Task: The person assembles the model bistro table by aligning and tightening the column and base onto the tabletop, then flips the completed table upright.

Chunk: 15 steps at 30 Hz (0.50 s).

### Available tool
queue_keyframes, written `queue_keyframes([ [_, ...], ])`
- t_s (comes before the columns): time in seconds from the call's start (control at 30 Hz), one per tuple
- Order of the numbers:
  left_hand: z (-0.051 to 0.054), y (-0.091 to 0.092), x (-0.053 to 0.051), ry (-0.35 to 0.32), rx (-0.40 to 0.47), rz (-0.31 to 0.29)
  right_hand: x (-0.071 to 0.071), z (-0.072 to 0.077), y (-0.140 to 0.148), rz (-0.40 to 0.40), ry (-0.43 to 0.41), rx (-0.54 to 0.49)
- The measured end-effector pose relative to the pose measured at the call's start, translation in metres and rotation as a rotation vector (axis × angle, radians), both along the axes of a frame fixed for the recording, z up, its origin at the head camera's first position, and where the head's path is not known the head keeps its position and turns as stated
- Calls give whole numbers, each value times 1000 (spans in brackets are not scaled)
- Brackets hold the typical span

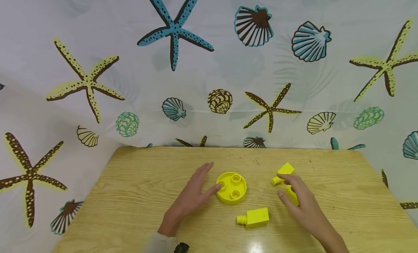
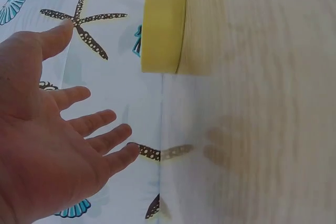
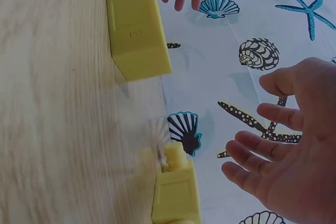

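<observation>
A round yellow dish-like piece (image 1: 228,189) with three raised round sockets lies on the table; its side wall (image 2: 164,22) shows in the left wrist view. My left hand (image 1: 192,195) hovers left of it, fingers extended, holding nothing. The thumb overlaps the rim in the head view, but the left wrist view shows a gap. Nearest me lies a yellow block with a threaded end (image 1: 258,217). Two similar blocks are by my right hand (image 1: 303,205): one farther back (image 1: 286,168), another partly hidden behind the fingers (image 1: 291,195). The right hand's fingers are loosely bent and grip nothing.
The wooden table (image 1: 137,187) ends at the back against a white cloth (image 1: 202,75) printed with starfish and shells. That cloth also hangs along the left and right sides. A dark band (image 1: 181,248) is on my left wrist below the sleeve.
</observation>
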<state>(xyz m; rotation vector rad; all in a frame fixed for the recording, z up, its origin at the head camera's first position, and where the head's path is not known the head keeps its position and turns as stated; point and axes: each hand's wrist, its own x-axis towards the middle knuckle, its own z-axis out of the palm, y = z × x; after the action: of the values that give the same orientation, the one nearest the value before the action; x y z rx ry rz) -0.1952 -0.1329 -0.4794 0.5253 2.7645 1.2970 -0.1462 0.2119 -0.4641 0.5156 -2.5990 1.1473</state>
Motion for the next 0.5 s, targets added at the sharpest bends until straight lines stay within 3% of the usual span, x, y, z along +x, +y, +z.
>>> queue_keyframes([
  [0.23, -5, 15, -1, -60, 86, -42, 4, -9, -12, 98, -120, -83],
  [0.5, -16, 26, -5, -82, 74, -52, 6, -17, -21, 232, -191, 33],
])
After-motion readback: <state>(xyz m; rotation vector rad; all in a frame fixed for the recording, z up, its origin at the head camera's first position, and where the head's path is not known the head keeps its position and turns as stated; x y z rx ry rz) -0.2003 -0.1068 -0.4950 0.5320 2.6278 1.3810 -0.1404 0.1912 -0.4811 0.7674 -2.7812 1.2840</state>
